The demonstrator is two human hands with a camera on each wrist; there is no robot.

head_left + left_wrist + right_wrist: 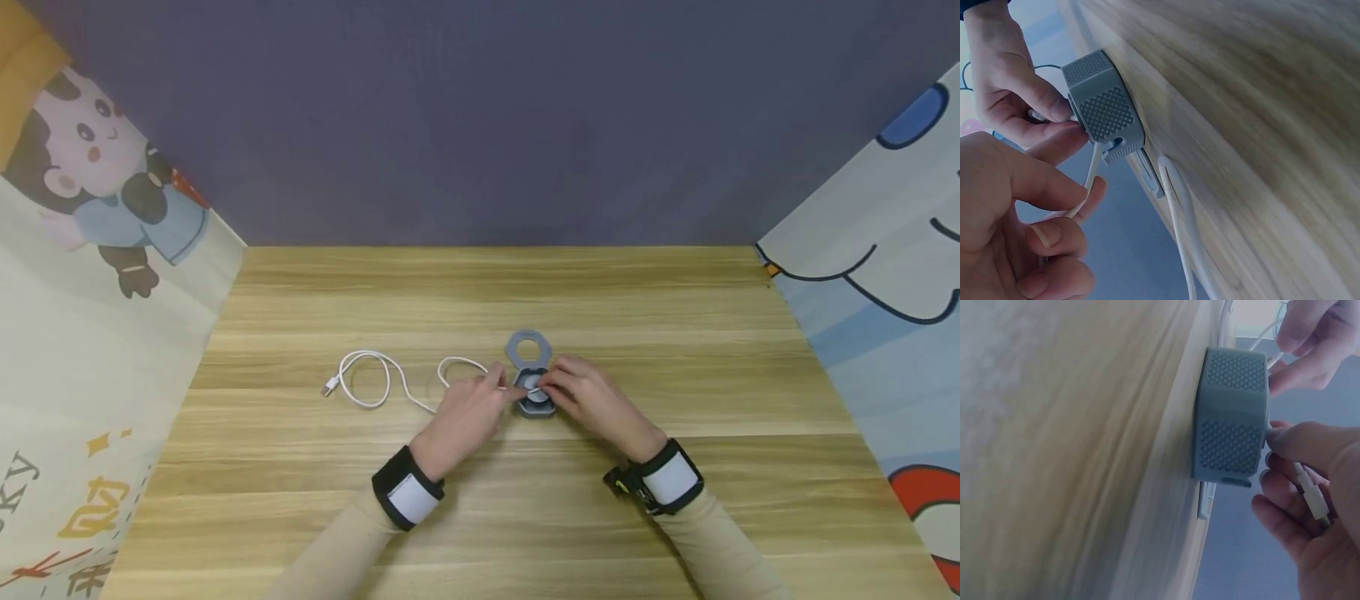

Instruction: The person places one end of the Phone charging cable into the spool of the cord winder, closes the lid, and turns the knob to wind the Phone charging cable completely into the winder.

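Observation:
A grey hexagonal cable winder case stands on the table with its ring-shaped lid folded open behind it. A white USB cable runs from the left into the case. My left hand pinches the cable between thumb and finger beside the case, its index finger reaching over the opening. My right hand pinches the cable at the case's opening. In the right wrist view, the cable's small white connector lies within the right hand's curled fingers. How the cable lies inside is mostly hidden.
The wooden table bears the cable's loose loop, with its USB plug at the far left end. A dark blue-grey panel rises behind, and printed cartoon panels flank both sides.

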